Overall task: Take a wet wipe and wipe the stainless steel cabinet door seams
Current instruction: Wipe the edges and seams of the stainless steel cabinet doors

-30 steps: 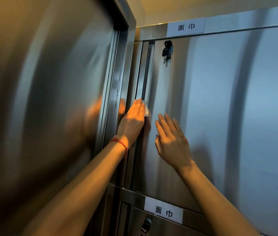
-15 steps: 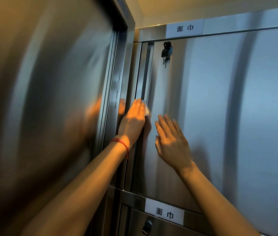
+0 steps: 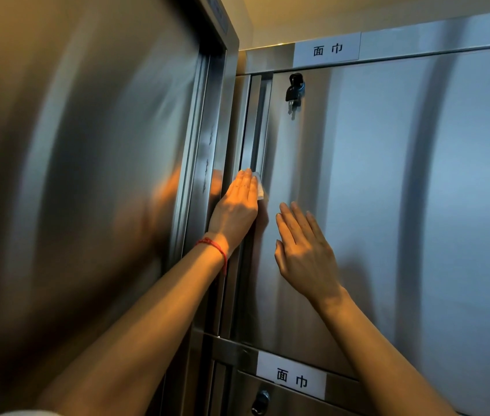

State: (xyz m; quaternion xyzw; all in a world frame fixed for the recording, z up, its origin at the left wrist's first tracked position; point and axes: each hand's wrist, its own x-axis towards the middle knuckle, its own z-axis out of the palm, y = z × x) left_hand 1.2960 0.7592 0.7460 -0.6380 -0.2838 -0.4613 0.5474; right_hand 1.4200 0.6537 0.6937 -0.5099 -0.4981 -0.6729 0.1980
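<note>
My left hand (image 3: 236, 207), a red string round its wrist, lies flat with straight fingers over the vertical seam (image 3: 255, 124) at the left edge of the stainless steel cabinet door (image 3: 387, 190). It presses a white wet wipe (image 3: 260, 190) against the seam; only a corner of the wipe shows beside the fingers. My right hand (image 3: 303, 250) rests flat on the door face just right of the seam, fingers straight and slightly spread, holding nothing.
A key bunch (image 3: 294, 93) hangs from the lock near the door's top left. White labels (image 3: 327, 50) sit above the door and on the rail below (image 3: 291, 378). A lower lock (image 3: 260, 402) shows at the bottom. A tall steel panel (image 3: 81, 175) fills the left side.
Nearly nothing has changed; both hands stay where they were on the seam and the door, and the view has shifted only slightly.
</note>
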